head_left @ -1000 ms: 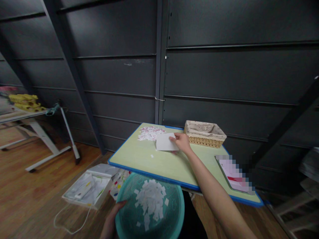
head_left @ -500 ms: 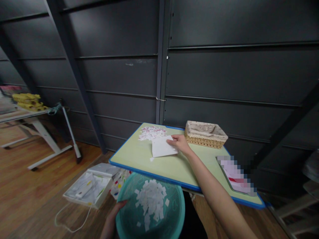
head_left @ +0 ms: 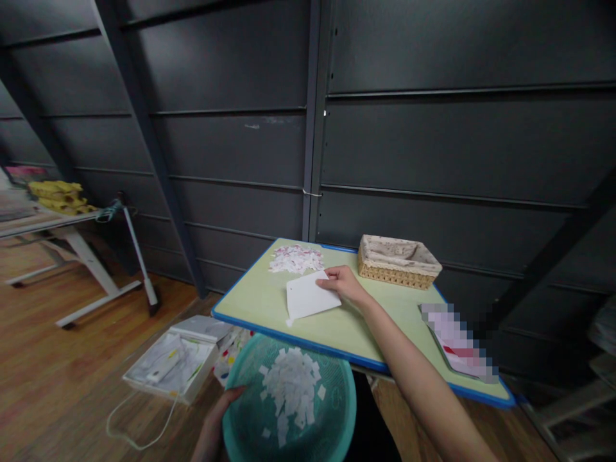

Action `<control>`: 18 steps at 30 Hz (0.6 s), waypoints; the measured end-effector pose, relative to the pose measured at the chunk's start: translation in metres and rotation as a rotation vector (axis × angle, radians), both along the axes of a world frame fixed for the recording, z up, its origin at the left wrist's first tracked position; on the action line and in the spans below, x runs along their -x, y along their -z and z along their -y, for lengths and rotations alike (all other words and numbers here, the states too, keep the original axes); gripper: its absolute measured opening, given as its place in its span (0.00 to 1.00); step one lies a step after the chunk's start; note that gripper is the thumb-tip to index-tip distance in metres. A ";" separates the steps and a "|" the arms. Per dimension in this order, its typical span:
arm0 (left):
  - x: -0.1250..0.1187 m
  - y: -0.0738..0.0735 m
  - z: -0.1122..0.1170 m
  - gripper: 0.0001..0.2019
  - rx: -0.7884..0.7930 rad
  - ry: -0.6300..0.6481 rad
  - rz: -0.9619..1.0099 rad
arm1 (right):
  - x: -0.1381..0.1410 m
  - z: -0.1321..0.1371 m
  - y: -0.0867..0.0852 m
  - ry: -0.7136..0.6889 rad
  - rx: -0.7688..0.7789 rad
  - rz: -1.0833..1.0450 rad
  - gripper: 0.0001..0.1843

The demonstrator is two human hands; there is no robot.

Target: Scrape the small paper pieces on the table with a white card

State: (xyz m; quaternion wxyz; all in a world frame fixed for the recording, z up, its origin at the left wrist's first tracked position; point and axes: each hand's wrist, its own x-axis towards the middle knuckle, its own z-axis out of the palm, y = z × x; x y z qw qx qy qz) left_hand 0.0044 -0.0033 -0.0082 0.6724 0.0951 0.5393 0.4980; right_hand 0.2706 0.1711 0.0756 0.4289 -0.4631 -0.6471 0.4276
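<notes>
My right hand (head_left: pixel 344 283) pinches a white card (head_left: pixel 310 296) low over the tabletop, thumb on top. A tiny white scrap (head_left: pixel 289 322) lies at the card's near left corner. My left hand (head_left: pixel 226 405) grips the left rim of a teal plastic basket (head_left: pixel 332 443), which sits below the table's front edge; its fingers are partly hidden. Many small white paper pieces (head_left: pixel 291 385) lie inside the basket. Behind the card, a pile of white and pinkish paper bits (head_left: pixel 296 258) rests on the pale green table (head_left: pixel 245 301).
A woven basket with a cloth lining (head_left: pixel 399 263) stands at the table's back right. A flat, blurred-out tablet-like object (head_left: pixel 459 350) lies at the right edge. On the floor to the left is an open white box (head_left: pixel 168 366) with a cord. A dark panelled wall (head_left: pixel 240 147) rises behind.
My right hand has drawn the card a little towards the table's front edge and leftwards. The tiny scrap has shifted the same way. My left hand stays on the basket rim.
</notes>
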 end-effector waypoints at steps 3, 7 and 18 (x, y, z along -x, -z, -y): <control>0.004 0.007 -0.001 0.04 -0.010 0.013 0.030 | 0.005 0.005 -0.001 -0.061 0.073 -0.059 0.16; 0.007 0.010 -0.002 0.04 -0.024 0.053 0.051 | 0.010 0.006 0.003 -0.140 0.173 -0.144 0.17; 0.002 0.000 -0.001 0.24 0.000 0.032 0.031 | -0.019 -0.019 0.003 0.524 -0.374 0.086 0.19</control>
